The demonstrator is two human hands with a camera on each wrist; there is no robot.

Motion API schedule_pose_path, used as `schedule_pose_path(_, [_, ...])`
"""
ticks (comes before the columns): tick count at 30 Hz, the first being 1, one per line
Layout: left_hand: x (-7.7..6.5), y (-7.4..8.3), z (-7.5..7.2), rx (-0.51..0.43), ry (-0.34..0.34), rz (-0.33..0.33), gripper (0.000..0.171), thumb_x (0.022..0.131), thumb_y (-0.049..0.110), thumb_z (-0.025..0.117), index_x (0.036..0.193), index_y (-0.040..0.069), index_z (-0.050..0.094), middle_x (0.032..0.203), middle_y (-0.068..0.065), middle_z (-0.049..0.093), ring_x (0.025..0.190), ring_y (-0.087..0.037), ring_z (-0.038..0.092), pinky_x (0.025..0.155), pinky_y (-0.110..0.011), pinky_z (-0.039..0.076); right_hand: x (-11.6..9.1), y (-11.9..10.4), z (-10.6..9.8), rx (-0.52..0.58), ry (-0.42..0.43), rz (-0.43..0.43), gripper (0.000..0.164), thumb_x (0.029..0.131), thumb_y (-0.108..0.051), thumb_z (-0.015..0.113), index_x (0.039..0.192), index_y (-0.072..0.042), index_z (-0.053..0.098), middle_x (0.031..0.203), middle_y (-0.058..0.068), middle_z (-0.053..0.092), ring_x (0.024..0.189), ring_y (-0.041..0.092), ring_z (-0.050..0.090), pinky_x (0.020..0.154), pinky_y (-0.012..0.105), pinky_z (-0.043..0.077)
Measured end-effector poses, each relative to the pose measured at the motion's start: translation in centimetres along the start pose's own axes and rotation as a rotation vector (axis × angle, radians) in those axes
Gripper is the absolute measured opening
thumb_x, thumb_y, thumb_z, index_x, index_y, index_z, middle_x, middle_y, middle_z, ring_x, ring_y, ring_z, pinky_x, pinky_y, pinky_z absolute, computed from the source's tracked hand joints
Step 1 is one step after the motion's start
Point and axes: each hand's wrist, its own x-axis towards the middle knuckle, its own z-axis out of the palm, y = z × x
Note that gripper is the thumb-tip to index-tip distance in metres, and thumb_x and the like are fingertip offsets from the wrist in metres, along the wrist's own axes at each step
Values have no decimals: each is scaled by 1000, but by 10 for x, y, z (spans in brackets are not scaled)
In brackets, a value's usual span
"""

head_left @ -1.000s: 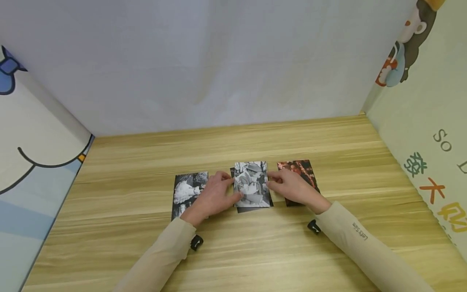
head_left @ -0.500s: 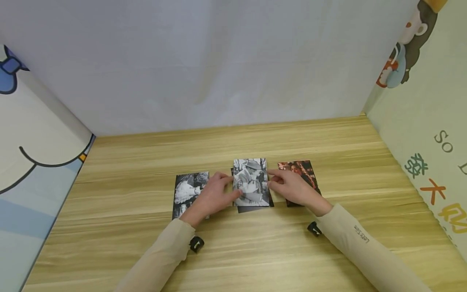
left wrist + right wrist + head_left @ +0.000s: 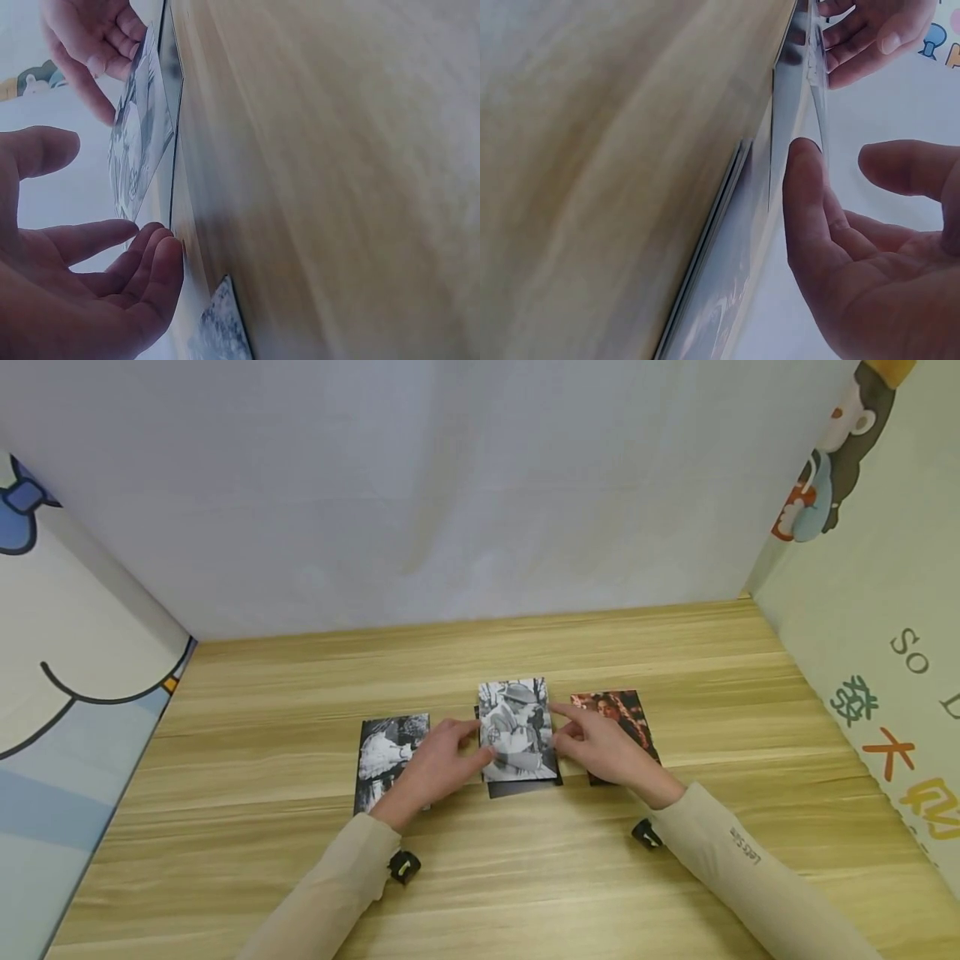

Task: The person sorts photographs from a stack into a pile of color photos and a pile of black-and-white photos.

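Note:
A black-and-white photo card (image 3: 516, 720) hovers, tilted, just above a dark card (image 3: 525, 788) lying on the table. My left hand (image 3: 444, 760) holds its left edge with the fingertips, the thumb overlapping the picture in the head view. In the left wrist view that thumb (image 3: 49, 150) stands away from the card, while the index fingertip meets its edge. Along the opposite edge, my right hand (image 3: 600, 742) holds the card with its fingertips. The right wrist view shows a gap between the right thumb (image 3: 907, 166) and the card.
Another black-and-white photo card (image 3: 382, 752) lies partly under my left forearm. At the right, a reddish photo card (image 3: 622, 710) is partly covered by my right hand; the right wrist view shows stacked layers there. Patterned walls (image 3: 847, 635) enclose the wooden table (image 3: 465, 660).
The held photo card's far edge has moved upward in the head view, and more of the dark card shows below it. Both hands keep nearly the same place.

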Motion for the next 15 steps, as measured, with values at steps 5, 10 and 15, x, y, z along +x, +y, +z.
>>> schedule_pose_path(5, [0,2,1,-47,16,5,62,98,33,68,148,-1,53,129,-17,65,114,-30,62,97,-47,55,-1,0,-1,17,-9,-18,59,102,-11,56,157,2,39,111,14,73,96,23,69,78,38,56])
schedule_pose_path(10, [0,3,4,-111,42,-12,62,97,26,70,149,0,52,121,-12,70,106,-24,67,92,-42,58,-2,2,-1,40,6,-62,62,100,-7,59,157,4,37,106,13,72,91,21,68,75,35,54])
schedule_pose_path(15, [-2,3,6,-182,70,-12,59,96,16,69,151,2,51,122,-12,72,106,-25,70,92,-42,59,-3,0,-2,56,39,-91,63,98,-4,60,157,4,37,101,12,71,83,18,66,69,33,54])
